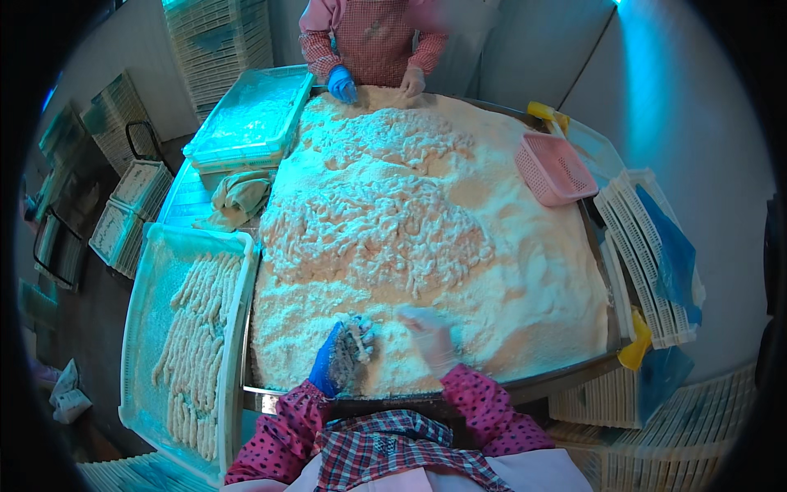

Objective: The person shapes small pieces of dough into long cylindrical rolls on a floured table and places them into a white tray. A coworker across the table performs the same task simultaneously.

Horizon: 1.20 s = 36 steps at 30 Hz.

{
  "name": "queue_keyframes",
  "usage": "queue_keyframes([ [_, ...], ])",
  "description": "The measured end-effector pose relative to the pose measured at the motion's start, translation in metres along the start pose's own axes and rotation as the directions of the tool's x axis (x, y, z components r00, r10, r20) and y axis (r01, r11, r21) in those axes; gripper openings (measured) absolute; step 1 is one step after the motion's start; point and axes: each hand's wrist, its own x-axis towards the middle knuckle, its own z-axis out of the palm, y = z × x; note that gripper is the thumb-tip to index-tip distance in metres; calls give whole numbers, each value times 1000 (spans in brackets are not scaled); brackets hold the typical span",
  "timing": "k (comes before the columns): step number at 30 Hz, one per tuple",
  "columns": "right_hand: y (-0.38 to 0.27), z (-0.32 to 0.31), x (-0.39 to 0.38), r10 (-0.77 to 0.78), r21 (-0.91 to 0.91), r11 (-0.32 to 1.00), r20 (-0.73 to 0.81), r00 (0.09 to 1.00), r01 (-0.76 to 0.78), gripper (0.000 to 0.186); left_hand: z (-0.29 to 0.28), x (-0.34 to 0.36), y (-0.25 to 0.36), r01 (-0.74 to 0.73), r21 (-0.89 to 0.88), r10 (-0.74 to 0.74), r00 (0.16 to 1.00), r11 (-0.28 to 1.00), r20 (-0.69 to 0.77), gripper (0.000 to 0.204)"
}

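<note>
My left hand [330, 361], in a blue glove dusted with white, is at the near edge of a table spread with pale crumb coating [541, 287]. Its fingers are curled round some coated strips [359, 338], which look like breaded meat; the exact number cannot be made out. To its right, my right hand [432, 343], in a whitish see-through glove, hovers low over the crumbs with fingers stretched out and nothing visible in them. A large heap of coated strips [369, 230] lies ahead of both hands. Left of the table, a white tray [135, 361] holds rows of finished-looking strips [197, 344].
Across the table stands a co-worker [373, 37] with one blue and one pale glove at the crumbs. Stacked trays [246, 119] and a crumpled cloth [239, 199] sit at left. A pink basket [556, 170], yellow-handled scoop [545, 115] and upright racks [648, 254] line the right.
</note>
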Motion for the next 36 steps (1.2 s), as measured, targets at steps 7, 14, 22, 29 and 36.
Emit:
queue_keyframes([
  [7, -20, 24, 0, 8, 101, 995, 27, 1000, -11, 27, 7, -2, -24, -62, -267, 45, 996, 962, -71, 47],
  [14, -57, 45, -13, -232, 238, 945, -5, 973, 226, 44, 15, 7, -17, -16, -485, 136, 968, 874, 212, 51],
  [22, -57, 41, 21, -338, -408, 870, -83, 937, 278, 49, 61, -11, -16, 107, -137, -137, 963, 985, -231, 54],
  [29, -57, 68, 25, -344, -245, 903, 78, 936, 352, 52, 40, -9, -18, 26, -122, -43, 989, 992, -140, 64],
  [36, -78, 109, 78, -403, 9, 907, 315, 859, 422, 67, -31, -4, -1, -638, -43, 611, 754, 769, -241, 50],
])
